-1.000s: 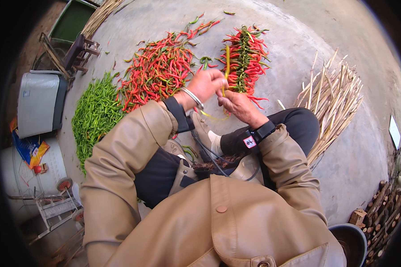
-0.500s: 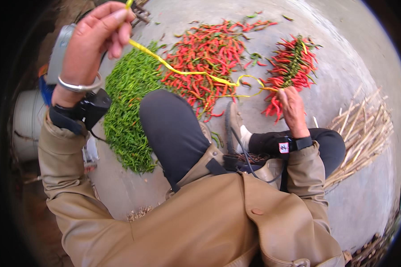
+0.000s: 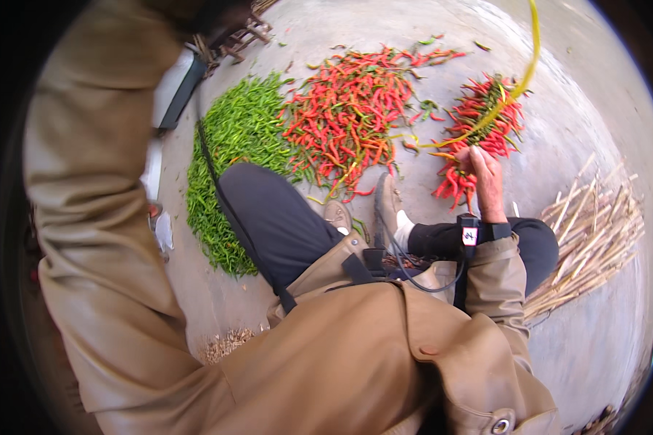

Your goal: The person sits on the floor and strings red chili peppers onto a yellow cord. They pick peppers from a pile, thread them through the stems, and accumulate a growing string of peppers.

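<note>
My right hand (image 3: 486, 180) is closed in a pinch at the near end of a long bundle of red chili peppers (image 3: 497, 119), their green stems gathered along the middle. Between its fingertips seem to be an orange-red chili and a thin yellow strip (image 3: 522, 80). That strip bows up past the bundle and leaves the picture at the top right. My left arm (image 3: 101, 181) is raised high at the left; its hand lies beyond the upper edge, where only a dark wrist strap shows, blurred.
Loose red chilies (image 3: 348, 101) lie spread on the concrete floor ahead. Left of them is a heap of green chilies (image 3: 239, 138). Dry pale stalks (image 3: 595, 232) lie at the right. A cord (image 3: 207, 152) hangs down from my left wrist, over my knee.
My left hand has risen out of the picture. The yellow strip, stretched toward the left before, now arcs upward at the right. My right hand keeps its pinch beside the bundle.
</note>
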Action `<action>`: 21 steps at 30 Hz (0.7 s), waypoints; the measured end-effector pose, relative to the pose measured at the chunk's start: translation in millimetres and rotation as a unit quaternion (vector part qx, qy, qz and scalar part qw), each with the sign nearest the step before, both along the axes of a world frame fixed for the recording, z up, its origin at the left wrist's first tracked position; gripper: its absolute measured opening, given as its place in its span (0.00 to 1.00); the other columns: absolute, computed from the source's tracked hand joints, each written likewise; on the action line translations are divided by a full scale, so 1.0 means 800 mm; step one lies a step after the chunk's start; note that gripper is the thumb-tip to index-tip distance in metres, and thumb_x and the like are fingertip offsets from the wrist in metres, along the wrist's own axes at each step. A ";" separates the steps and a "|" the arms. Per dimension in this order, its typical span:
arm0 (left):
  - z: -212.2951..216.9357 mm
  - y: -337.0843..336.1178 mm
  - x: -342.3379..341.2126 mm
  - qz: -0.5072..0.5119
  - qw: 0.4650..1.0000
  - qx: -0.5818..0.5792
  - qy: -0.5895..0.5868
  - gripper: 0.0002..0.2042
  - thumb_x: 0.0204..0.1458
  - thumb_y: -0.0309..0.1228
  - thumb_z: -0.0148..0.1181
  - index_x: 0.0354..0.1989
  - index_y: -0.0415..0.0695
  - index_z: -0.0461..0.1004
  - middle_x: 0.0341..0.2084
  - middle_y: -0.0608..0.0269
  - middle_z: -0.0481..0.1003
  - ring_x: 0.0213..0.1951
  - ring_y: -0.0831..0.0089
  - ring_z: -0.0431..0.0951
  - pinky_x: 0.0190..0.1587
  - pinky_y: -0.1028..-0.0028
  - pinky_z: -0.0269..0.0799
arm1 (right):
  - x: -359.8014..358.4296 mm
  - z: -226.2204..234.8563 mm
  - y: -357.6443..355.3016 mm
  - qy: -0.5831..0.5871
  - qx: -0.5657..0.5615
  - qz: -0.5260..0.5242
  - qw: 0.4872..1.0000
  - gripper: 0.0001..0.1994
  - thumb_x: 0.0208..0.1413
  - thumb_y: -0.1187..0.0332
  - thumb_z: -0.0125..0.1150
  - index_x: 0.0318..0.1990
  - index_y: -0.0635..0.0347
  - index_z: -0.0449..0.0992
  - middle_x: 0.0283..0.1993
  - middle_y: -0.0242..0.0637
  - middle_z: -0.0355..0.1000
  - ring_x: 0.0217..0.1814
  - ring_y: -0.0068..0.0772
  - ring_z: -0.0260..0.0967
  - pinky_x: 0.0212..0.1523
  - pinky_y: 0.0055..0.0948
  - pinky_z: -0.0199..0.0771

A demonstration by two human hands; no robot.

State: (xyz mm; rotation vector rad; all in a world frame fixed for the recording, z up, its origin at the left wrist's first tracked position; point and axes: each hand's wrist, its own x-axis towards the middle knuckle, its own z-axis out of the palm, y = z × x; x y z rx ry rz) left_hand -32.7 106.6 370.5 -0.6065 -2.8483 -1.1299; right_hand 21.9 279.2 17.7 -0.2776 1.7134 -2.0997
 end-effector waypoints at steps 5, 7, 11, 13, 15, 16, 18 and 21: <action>-0.200 0.031 -0.001 0.007 0.988 0.107 -0.114 0.08 0.50 0.31 0.50 0.33 0.40 0.72 0.17 0.67 0.72 0.13 0.81 0.67 0.17 0.81 0.62 | 0.000 -0.002 -0.001 -0.029 -0.117 -0.008 0.993 0.24 0.59 0.54 0.35 0.36 0.66 0.74 0.30 0.33 0.70 0.28 0.19 0.62 0.30 0.18 0.62; -0.274 0.029 0.038 0.114 0.948 0.205 -0.216 0.10 0.49 0.29 0.48 0.35 0.37 0.72 0.22 0.63 0.75 0.13 0.83 0.68 0.15 0.82 0.62 | 0.000 -0.001 0.003 -0.086 -0.123 0.018 0.989 0.24 0.58 0.53 0.36 0.37 0.66 0.73 0.28 0.31 0.69 0.29 0.18 0.61 0.30 0.18 0.60; -0.370 -0.004 0.100 0.253 0.871 0.311 -0.282 0.10 0.52 0.30 0.48 0.38 0.38 0.71 0.21 0.69 0.72 0.17 0.85 0.67 0.18 0.86 0.62 | 0.000 0.001 0.003 -0.046 -0.095 0.036 0.994 0.19 0.57 0.57 0.39 0.37 0.63 0.72 0.29 0.31 0.69 0.28 0.17 0.62 0.29 0.17 0.60; -0.394 -0.031 0.119 0.333 0.860 0.327 -0.207 0.10 0.52 0.31 0.48 0.37 0.38 0.71 0.19 0.69 0.70 0.17 0.85 0.68 0.19 0.86 0.62 | 0.002 -0.001 -0.008 -0.027 -0.114 0.009 0.993 0.09 0.56 0.67 0.46 0.38 0.62 0.69 0.30 0.32 0.71 0.27 0.16 0.63 0.26 0.14 0.62; -0.393 -0.073 0.123 0.398 0.843 0.358 -0.050 0.08 0.53 0.29 0.47 0.35 0.39 0.71 0.18 0.71 0.69 0.18 0.86 0.66 0.21 0.86 0.63 | 0.004 -0.004 -0.015 -0.052 -0.114 -0.005 0.992 0.06 0.54 0.72 0.48 0.39 0.62 0.68 0.31 0.33 0.71 0.26 0.15 0.64 0.25 0.13 0.63; -0.392 -0.086 0.125 0.439 0.830 0.345 0.009 0.07 0.53 0.27 0.47 0.35 0.39 0.71 0.18 0.71 0.68 0.18 0.87 0.65 0.21 0.86 0.63 | 0.004 -0.006 -0.018 -0.076 -0.103 -0.017 0.992 0.06 0.53 0.75 0.49 0.39 0.62 0.67 0.31 0.33 0.72 0.25 0.15 0.64 0.25 0.13 0.63; -0.397 -0.091 0.132 0.369 0.884 0.287 0.017 0.07 0.53 0.25 0.47 0.35 0.39 0.71 0.18 0.71 0.68 0.19 0.87 0.64 0.21 0.87 0.63 | 0.005 -0.010 -0.024 -0.075 -0.111 -0.020 0.991 0.07 0.53 0.75 0.51 0.39 0.63 0.68 0.29 0.34 0.71 0.23 0.15 0.64 0.26 0.13 0.64; -0.425 -0.050 0.151 0.299 0.901 0.311 -0.051 0.04 0.50 0.25 0.52 0.32 0.39 0.72 0.17 0.72 0.67 0.18 0.87 0.64 0.21 0.86 0.61 | 0.004 -0.017 -0.028 -0.106 -0.041 -0.013 0.993 0.08 0.52 0.73 0.53 0.39 0.64 0.70 0.27 0.32 0.71 0.24 0.14 0.64 0.25 0.13 0.64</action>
